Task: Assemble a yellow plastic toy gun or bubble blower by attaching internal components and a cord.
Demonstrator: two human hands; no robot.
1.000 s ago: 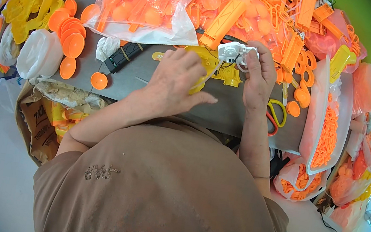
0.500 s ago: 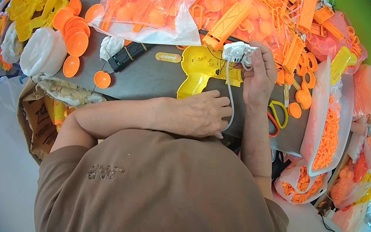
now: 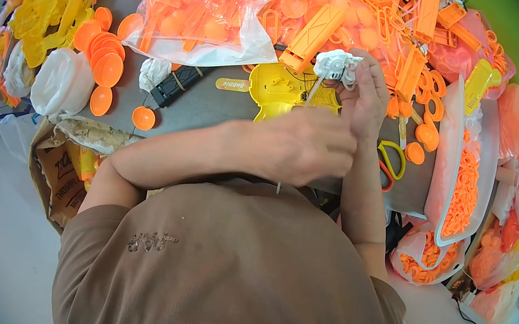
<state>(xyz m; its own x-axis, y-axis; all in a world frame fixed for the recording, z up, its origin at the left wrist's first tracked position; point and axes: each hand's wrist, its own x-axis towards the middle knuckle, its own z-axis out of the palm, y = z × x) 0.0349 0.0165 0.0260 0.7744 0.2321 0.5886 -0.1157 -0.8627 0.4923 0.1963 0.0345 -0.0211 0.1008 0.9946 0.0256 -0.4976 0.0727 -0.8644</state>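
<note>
My right hand [image 3: 368,94] is closed on a small white plastic mechanism [image 3: 335,64], held above the dark worktop. A thin white tube [image 3: 315,90] hangs from the mechanism, passes behind my left hand [image 3: 308,146] and shows again near my shirt. That left hand, smeared by motion, is in front of my right wrist; its fingers are too blurred to read. Beyond it on the worktop lies half of a yellow toy-gun shell [image 3: 268,87], its hollow side up and its handle partly covered by my left hand.
Scissors [image 3: 392,161] with yellow and red handles lie right of my right forearm. Bags of orange parts [image 3: 207,15] fill the far side. Orange cups [image 3: 108,68] and a black battery-box-like part [image 3: 177,87] are at left. A white bin [image 3: 439,167] holds small orange pieces at right.
My left hand has moved right, from in front of the yellow shell's handle to in front of my right wrist. My right hand keeps hold of the white mechanism, nearly in place.
</note>
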